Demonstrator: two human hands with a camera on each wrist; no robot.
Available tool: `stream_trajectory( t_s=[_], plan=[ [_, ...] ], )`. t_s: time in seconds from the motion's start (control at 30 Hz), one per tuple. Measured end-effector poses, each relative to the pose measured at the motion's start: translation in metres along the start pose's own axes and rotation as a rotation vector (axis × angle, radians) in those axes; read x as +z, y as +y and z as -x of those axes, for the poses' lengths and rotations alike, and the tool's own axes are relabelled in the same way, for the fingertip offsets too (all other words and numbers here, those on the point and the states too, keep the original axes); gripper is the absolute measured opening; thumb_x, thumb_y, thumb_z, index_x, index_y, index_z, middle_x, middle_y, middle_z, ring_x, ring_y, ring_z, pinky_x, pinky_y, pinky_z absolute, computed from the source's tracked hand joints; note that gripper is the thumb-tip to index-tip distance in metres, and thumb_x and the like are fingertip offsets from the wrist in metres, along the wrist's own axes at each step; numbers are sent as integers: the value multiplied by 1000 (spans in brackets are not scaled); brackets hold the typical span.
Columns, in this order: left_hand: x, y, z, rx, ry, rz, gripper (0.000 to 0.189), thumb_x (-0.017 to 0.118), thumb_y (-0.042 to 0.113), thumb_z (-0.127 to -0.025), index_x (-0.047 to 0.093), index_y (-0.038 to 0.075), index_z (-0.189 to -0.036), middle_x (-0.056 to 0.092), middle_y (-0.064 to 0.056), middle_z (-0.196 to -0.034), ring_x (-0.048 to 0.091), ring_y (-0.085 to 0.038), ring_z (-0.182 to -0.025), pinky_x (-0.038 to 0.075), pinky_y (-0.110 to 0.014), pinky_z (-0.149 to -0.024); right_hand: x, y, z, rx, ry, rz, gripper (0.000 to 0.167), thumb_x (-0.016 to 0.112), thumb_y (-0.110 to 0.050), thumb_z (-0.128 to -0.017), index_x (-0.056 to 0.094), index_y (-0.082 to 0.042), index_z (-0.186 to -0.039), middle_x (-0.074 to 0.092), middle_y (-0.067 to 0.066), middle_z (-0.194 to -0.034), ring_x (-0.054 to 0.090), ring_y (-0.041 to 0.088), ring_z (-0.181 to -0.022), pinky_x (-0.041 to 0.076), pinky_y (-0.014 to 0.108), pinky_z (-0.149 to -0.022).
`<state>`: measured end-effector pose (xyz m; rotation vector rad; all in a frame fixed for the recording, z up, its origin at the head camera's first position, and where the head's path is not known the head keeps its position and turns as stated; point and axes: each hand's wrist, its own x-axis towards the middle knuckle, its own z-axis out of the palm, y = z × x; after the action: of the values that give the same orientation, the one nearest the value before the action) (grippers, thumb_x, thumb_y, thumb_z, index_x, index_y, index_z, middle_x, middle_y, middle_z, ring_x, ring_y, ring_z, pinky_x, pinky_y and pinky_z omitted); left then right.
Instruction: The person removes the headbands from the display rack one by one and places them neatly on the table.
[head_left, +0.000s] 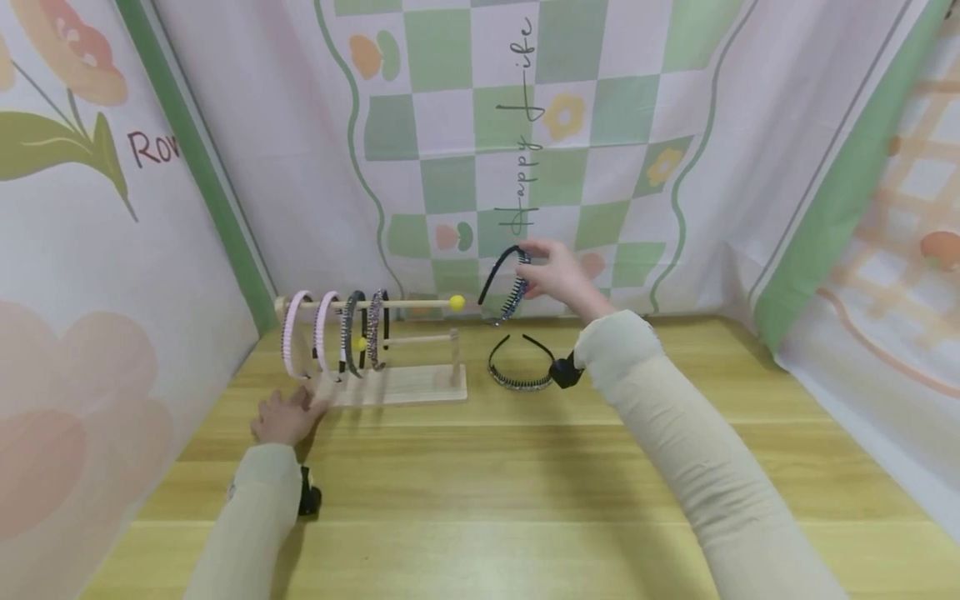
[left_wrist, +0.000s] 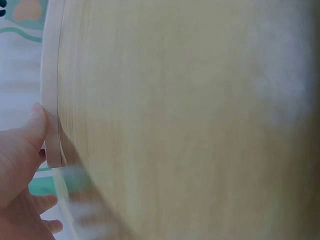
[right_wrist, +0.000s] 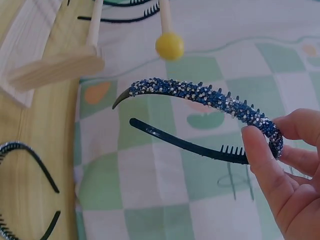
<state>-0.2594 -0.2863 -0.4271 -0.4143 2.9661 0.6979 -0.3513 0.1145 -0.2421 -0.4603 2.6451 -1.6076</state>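
Beaded blue-and-silver headband (head_left: 514, 298), head view: held aloft just right of the wooden headband rack (head_left: 427, 383), near the yellow knob (head_left: 457, 303) that caps the rack's upper rod. The right hand (head_left: 553, 273) has a narrow grip, pinching the band at its crown. Two pink headbands (head_left: 321, 333), a dark grey headband (head_left: 348, 337) and a speckled headband (head_left: 374, 333) hang on that rod; a spare toothed headband (head_left: 521, 385) lies on the desk (head_left: 465, 483) right of the rack. The step in hand appears to be bringing the beaded headband to the rod; the next move would call for passing its open ends astride the knob, the rack held steady. A lower knob (head_left: 362, 343) is half hidden.

Left wrist view: the left hand (left_wrist: 21, 167) appears to pinch the end of the rack's base, thumb against the wood. The rack is cut off to a pale strip; the right margin is blurred.

Right wrist view: the band's two tips face the rack, apart from the knob. The hand covers the crown; the spare toothed headband is cut off.
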Motion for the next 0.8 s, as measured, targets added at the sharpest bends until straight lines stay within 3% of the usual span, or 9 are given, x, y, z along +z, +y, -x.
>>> stream_trajectory(
  t_s=[0.23,0.43,0.8],
  plan=[
    [1,0,0,5,2,-1,75,43,57,-90,28,5,-142,14,-37,-137,15,-54,-120,18,-69,-91,-17,20,4,55,72,-11,56,58,-6,-88,37,-6,-140,34,16,-142,61,21,-68,54,31,-66],
    [2,-1,0,8,1,3,76,43,58,-89,28,5,-142,14,-37,-137,15,-55,-120,19,-69,-91,-29,40,7,70,84,-69,55,53,-2,-90,32,-2,-141,29,20,-144,58,17,-70,54,30,-68],
    [4,-5,-5,10,4,-5,80,40,62,-88,26,6,-143,15,-37,-136,16,-55,-120,19,-69,-90,-45,79,16,108,130,-104,57,49,-1,-91,26,-2,-143,23,24,-145,59,21,-75,53,28,-69]
  ],
)
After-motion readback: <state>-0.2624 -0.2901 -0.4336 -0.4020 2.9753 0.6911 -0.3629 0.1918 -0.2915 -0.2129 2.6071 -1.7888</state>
